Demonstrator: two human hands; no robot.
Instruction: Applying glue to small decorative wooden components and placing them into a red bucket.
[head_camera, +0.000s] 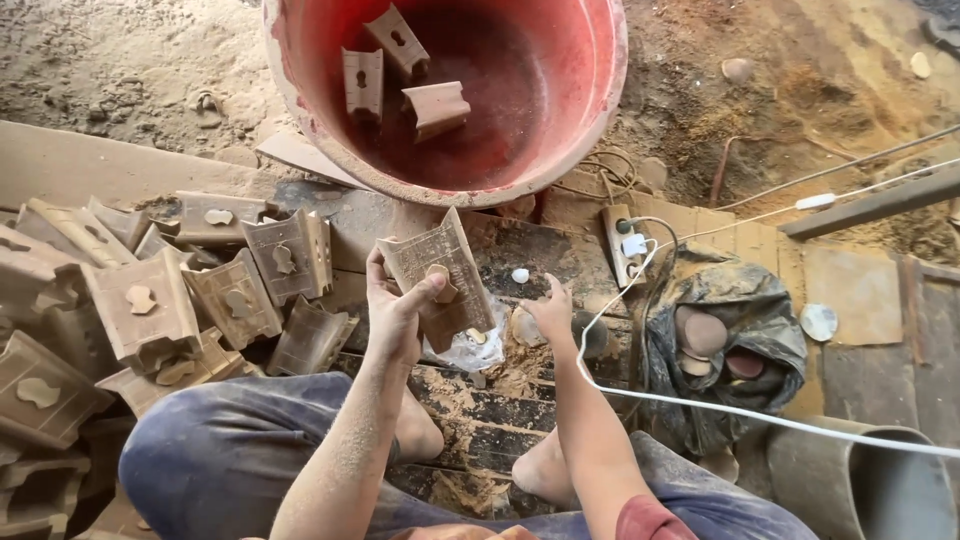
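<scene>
— Fingers of my left hand pinch the block, thumb pressing the loose plug in its keyhole; it sits upright above my knees, below the red tub.

— And your right hand?

— Spread, empty, hovering by the sawdust. I'd judge it best to brace the block's back there, so the plug pushes out clean without cracking the thin edge.

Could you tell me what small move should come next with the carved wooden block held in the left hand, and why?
Probably press the keyhole-shaped plug out of the tan carved wooden block. The left hand has the block in its grip with the thumb on that plug, while the three blocks in the red plastic bucket show open slots. The right hand is empty.
</scene>
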